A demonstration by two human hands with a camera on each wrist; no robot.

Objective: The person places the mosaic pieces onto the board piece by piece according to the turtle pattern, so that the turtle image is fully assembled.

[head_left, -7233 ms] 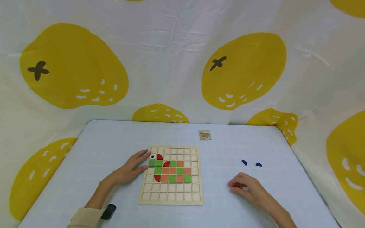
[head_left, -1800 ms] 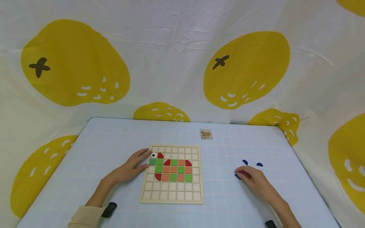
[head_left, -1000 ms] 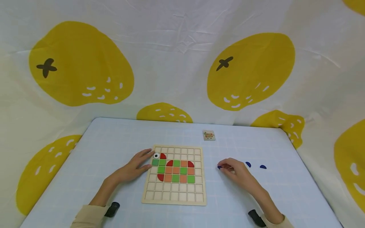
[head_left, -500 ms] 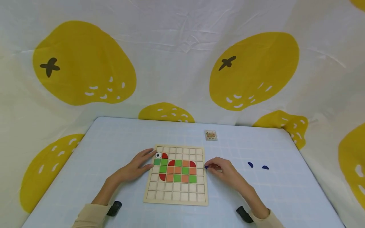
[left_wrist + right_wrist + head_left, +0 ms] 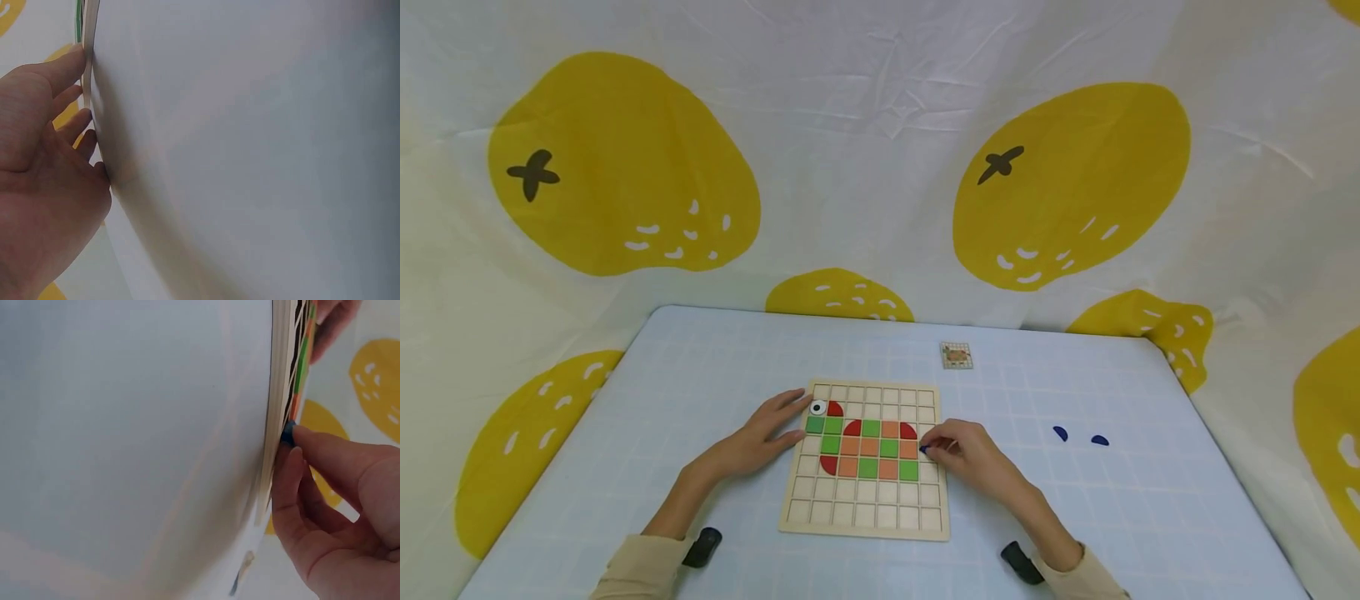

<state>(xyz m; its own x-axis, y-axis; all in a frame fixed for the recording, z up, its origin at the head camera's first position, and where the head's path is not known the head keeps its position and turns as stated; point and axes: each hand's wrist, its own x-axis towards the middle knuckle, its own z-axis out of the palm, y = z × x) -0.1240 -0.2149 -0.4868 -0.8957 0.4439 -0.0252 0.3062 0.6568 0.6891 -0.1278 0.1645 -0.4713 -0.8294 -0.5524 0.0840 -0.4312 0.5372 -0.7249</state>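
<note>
A wooden grid board [image 5: 865,518] lies on the table, with green, orange and red tiles and an eye tile [image 5: 817,407] set in its squares. At its left edge my left hand [image 5: 756,446] rests with fingers spread, thumb and fingertips touching the frame; the left wrist view shows the thumb [image 5: 69,69] on the rim. My right hand [image 5: 972,457] pinches a small dark blue tile [image 5: 287,432] between thumb and finger, over the board's right-hand column, beside an orange tile [image 5: 908,450]. Fingers hide most of the blue tile.
Two dark blue half-round tiles [image 5: 1060,433] lie on the table to the right of my right hand. A small picture card [image 5: 957,356] sits behind the board. Behind the table hangs a cloth [image 5: 850,167] printed with yellow fruit.
A red tile held earlier now sits at the pattern's upper right. My right hand has since taken a blue tile and carried it left to the board. The left hand stays at the edge.
</note>
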